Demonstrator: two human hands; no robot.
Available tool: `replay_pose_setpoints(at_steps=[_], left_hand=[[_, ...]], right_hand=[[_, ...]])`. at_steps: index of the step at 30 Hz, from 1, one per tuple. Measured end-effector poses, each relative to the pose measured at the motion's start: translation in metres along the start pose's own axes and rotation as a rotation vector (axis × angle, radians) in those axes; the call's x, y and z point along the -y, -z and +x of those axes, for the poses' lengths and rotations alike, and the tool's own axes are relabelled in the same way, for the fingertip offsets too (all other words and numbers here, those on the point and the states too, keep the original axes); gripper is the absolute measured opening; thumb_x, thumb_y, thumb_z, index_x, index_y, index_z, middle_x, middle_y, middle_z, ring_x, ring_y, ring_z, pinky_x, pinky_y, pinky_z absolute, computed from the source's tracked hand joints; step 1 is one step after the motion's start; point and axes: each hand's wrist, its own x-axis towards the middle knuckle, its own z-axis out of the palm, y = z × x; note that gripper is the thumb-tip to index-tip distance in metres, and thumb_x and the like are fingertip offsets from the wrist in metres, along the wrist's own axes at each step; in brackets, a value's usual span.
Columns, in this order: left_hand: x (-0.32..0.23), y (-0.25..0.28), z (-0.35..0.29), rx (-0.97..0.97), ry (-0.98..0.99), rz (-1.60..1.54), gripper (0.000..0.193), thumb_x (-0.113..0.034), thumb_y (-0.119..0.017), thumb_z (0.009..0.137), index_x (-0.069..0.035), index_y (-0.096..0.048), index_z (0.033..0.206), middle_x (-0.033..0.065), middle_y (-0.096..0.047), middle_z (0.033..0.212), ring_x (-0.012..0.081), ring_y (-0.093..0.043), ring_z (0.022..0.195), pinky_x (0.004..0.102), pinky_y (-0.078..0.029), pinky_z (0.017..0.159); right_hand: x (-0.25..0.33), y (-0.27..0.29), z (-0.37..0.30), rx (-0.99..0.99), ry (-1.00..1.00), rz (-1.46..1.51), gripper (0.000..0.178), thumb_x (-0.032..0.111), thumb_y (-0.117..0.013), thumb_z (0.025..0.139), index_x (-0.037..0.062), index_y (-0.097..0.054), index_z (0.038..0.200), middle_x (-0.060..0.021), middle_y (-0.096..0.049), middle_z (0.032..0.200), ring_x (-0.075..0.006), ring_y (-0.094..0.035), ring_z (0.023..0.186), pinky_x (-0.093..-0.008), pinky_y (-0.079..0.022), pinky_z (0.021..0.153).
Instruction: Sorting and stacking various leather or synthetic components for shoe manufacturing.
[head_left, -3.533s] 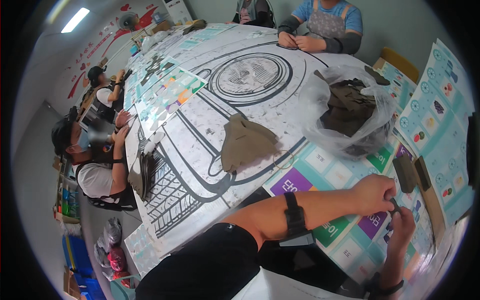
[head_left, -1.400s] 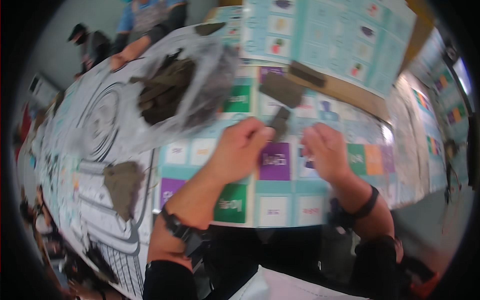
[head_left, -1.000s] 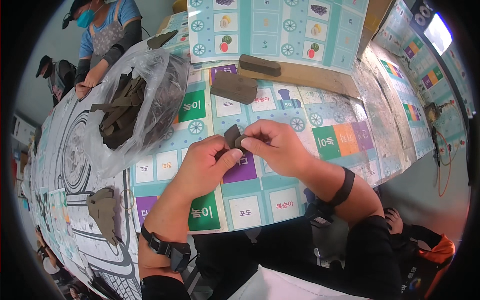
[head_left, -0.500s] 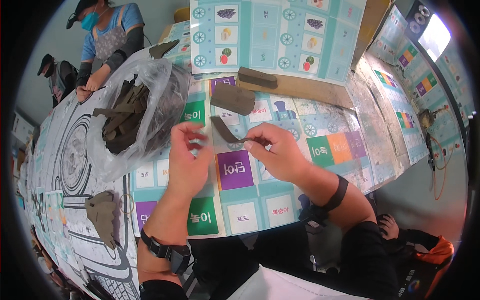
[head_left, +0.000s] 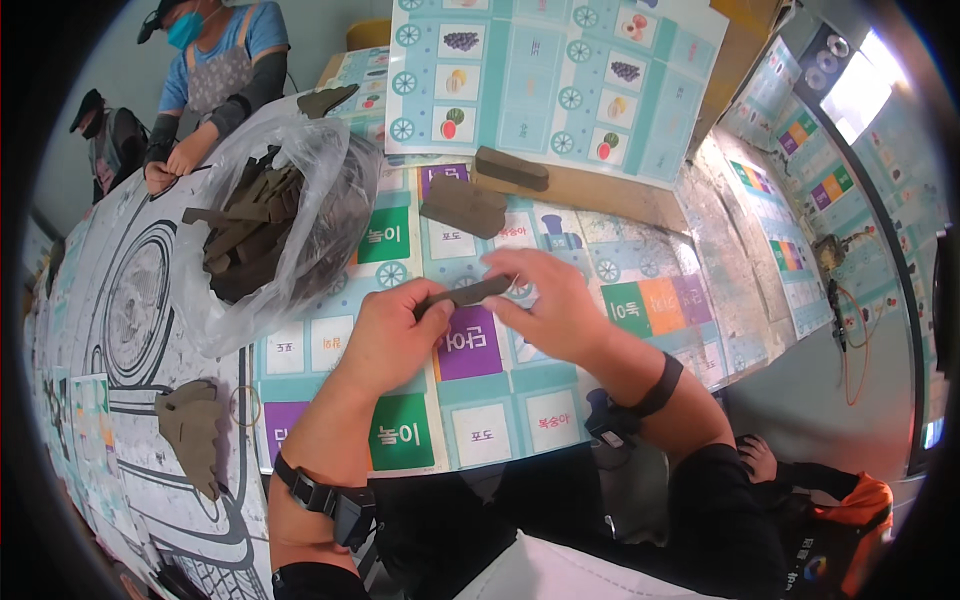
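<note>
A narrow olive-brown fabric strip (head_left: pixel 475 291) stretches between my hands above the printed tabletop. My left hand (head_left: pixel 390 335) is closed on its left end, pinching it between thumb and fingers. At the other end, my right hand (head_left: pixel 548 305) has its thumb and fingers apart around the strip's tip, blurred a little, and does not appear to grip it. Beyond them lies a stack of brown fabric pieces (head_left: pixel 463 206), with a bundle of similar pieces (head_left: pixel 512 170) behind it. To the left, a clear plastic bag (head_left: pixel 335 190) stands open, full of brown strips (head_left: pixel 255 225).
A scalloped brown fabric piece (head_left: pixel 190 430) and a thin ring-shaped band (head_left: pixel 245 405) lie at left. An upright printed board (head_left: pixel 550 90) stands at the back beside a wooden strip (head_left: pixel 610 205). Two co-workers are at far left; another person's hand (head_left: pixel 757 458) shows at lower right.
My left hand has moved in and closed on the strip's free end. The strip now runs left to right, and my right hand's fingers have spread from their pinch.
</note>
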Motion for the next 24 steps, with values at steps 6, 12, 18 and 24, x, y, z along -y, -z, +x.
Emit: replay_pose_setpoints(at_steps=[6, 12, 18, 24], left_hand=[[0.001, 0.004, 0.002, 0.139, 0.061, -0.031, 0.017, -0.006, -0.065, 0.097, 0.002, -0.067, 0.111, 0.0029, -0.068, 0.079, 0.0101, -0.063, 0.07, 0.027, -0.051, 0.065], [-0.003, 0.004, 0.002, -0.106, -0.034, 0.167, 0.053, -0.027, -0.077, 0.089, -0.001, -0.059, 0.132, 0.0118, -0.073, 0.081, 0.0256, -0.073, 0.075, 0.0358, -0.055, 0.071], [0.004, 0.001, 0.001, -0.035, -0.104, 0.274, 0.049, -0.026, -0.08, 0.085, -0.001, -0.063, 0.124, 0.0125, -0.074, 0.083, 0.0268, -0.073, 0.079, 0.0367, -0.056, 0.074], [0.002, 0.004, -0.002, -0.026, -0.103, 0.302, 0.049, -0.03, -0.079, 0.086, -0.002, -0.065, 0.123, 0.0118, -0.074, 0.084, 0.0285, -0.072, 0.079, 0.0379, -0.055, 0.074]], right_hand=[[0.009, 0.004, 0.013, 0.127, 0.249, -0.141, 0.014, 0.006, -0.072, 0.082, 0.0069, -0.071, 0.096, -0.01, -0.07, 0.093, -0.0324, -0.068, 0.088, -0.0419, -0.056, 0.078], [-0.027, 0.014, 0.079, -0.089, -0.385, 0.077, 0.017, 0.011, -0.068, 0.094, 0.0005, -0.07, 0.107, -0.0098, -0.073, 0.094, -0.0138, -0.068, 0.082, -0.0302, -0.055, 0.074], [-0.085, -0.007, 0.116, -0.113, -0.459, 0.318, 0.019, 0.011, -0.071, 0.093, -0.001, -0.07, 0.107, -0.0076, -0.073, 0.093, -0.0107, -0.066, 0.083, -0.0283, -0.055, 0.075], [-0.082, -0.012, 0.111, 0.093, -0.447, -0.126, 0.02, 0.018, -0.072, 0.09, 0.0034, -0.073, 0.103, -0.011, -0.074, 0.096, -0.0208, -0.07, 0.084, -0.0344, -0.056, 0.077]])
